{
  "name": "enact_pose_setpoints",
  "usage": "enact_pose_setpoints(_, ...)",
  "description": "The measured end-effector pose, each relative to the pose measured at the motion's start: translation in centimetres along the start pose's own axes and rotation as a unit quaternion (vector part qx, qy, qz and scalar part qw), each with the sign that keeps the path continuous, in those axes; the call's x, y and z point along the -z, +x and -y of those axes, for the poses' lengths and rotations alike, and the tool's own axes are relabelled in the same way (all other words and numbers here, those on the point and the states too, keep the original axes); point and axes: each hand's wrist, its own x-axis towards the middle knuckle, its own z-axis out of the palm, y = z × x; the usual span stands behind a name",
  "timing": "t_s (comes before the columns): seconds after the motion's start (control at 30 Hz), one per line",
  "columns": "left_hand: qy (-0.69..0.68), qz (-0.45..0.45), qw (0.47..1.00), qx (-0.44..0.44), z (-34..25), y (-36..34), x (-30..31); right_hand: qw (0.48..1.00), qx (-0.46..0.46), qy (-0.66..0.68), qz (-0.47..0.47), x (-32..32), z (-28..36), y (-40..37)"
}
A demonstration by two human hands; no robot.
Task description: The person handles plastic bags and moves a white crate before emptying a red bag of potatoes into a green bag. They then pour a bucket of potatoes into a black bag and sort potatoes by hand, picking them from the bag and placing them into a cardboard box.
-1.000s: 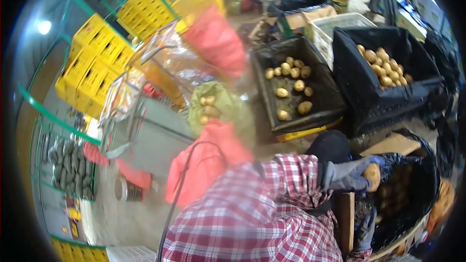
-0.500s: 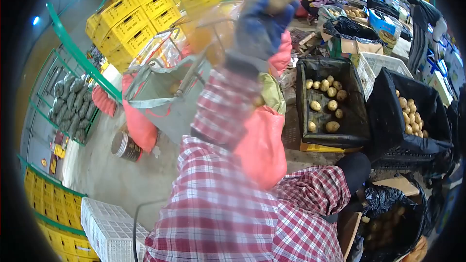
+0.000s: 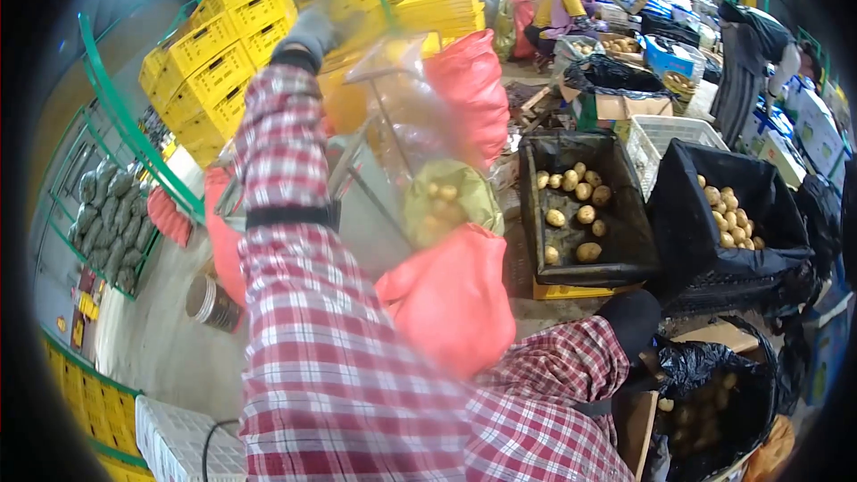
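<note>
My left hand (image 3: 312, 33), in a grey-blue glove, is stretched out far ahead at the upper left, in front of stacked yellow crates (image 3: 214, 45). Motion smears its fingers, so I cannot make out whether anything is in them. Below the arm stands a grey-green sack (image 3: 370, 219). A yellow-green bag (image 3: 453, 205) with potatoes lies to its right. Nearer me is a pink sack (image 3: 451, 299). The right plaid sleeve (image 3: 571, 353) is bent beside it, and my right hand does not show.
A black-lined crate (image 3: 589, 245) holds several potatoes; another black-lined crate (image 3: 714, 214) is to its right. Near my right side sits a black-bagged box (image 3: 705, 419) of potatoes. A white basket (image 3: 183, 433) and a bucket (image 3: 212, 303) are on the left. People work at the back.
My left hand has swung leftward from the upper middle, where it held up a potato. That potato can no longer be made out. The whole view has also shifted slightly.
</note>
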Motion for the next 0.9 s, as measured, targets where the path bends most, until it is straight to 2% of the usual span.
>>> enact_pose_setpoints(0.1,-0.099,0.075,0.985,-0.120,-10.5,-3.4,-4.9,1.000,-0.005,0.024,0.003,1.1,-2.0,-1.3)
enact_pose_setpoints(0.17,-0.100,0.121,0.940,-0.302,-16.5,-5.4,-8.1,0.999,-0.007,0.050,0.009,2.1,-3.7,-2.9)
enact_pose_setpoints(0.23,-0.118,0.120,0.889,-0.425,-22.6,-6.0,-11.4,0.995,-0.007,0.097,0.005,2.5,-5.5,-4.9)
enact_pose_setpoints(0.3,-0.282,0.204,0.845,-0.405,-30.3,-8.9,-14.0,0.983,0.023,0.182,0.011,2.4,-7.0,-4.4)
enact_pose_setpoints(0.33,-0.394,0.283,0.797,-0.360,-34.1,-11.8,-14.8,0.981,-0.004,0.195,0.003,1.9,-5.3,-5.2)
enact_pose_setpoints(0.43,-0.493,0.377,0.692,-0.369,-43.1,-17.4,-19.8,0.980,-0.040,0.190,-0.037,1.8,-6.9,-4.3)
enact_pose_setpoints(0.47,-0.420,0.279,0.671,-0.544,-45.6,-19.3,-23.2,0.981,-0.045,0.182,-0.051,1.5,-7.1,-4.4)
enact_pose_setpoints(0.53,-0.488,0.383,0.615,-0.487,-49.7,-24.4,-28.9,0.983,-0.056,0.156,-0.083,1.3,-6.4,-4.7)
enact_pose_setpoints(0.6,-0.539,0.489,0.555,-0.403,-53.2,-30.4,-33.6,0.994,0.018,0.008,-0.109,1.7,-5.0,-5.5)
enact_pose_setpoints(0.63,-0.527,0.564,0.531,-0.349,-54.4,-32.8,-34.5,0.994,-0.009,-0.039,-0.105,1.8,-4.6,-5.8)
enact_pose_setpoints(0.67,-0.562,0.711,0.391,-0.164,-55.4,-34.8,-36.7,0.991,-0.033,-0.086,-0.097,2.1,-3.7,-5.7)
enact_pose_setpoints(0.7,-0.555,0.785,0.266,0.067,-56.4,-36.8,-38.8,0.987,-0.080,-0.128,-0.046,3.0,-1.2,-5.9)
enact_pose_setpoints(0.73,-0.576,0.732,0.349,-0.101,-56.8,-38.8,-40.7,0.978,-0.123,-0.170,0.012,4.0,0.7,-5.7)
enact_pose_setpoints(0.77,-0.580,0.645,0.419,-0.268,-57.1,-40.5,-41.9,0.973,-0.138,-0.182,0.028,4.6,0.8,-4.8)
enact_pose_setpoints(0.8,-0.542,0.657,0.430,-0.300,-57.2,-41.0,-42.6,0.968,-0.148,-0.196,0.044,5.3,0.7,-3.5)
enact_pose_setpoints(0.87,-0.450,0.722,0.421,-0.314,-57.1,-41.8,-43.7,0.954,-0.154,-0.237,0.097,7.2,-0.5,0.0)
enact_pose_setpoints(0.9,-0.423,0.732,0.419,-0.331,-57.0,-42.2,-44.3,0.949,-0.172,-0.250,0.088,8.0,-3.3,2.9)
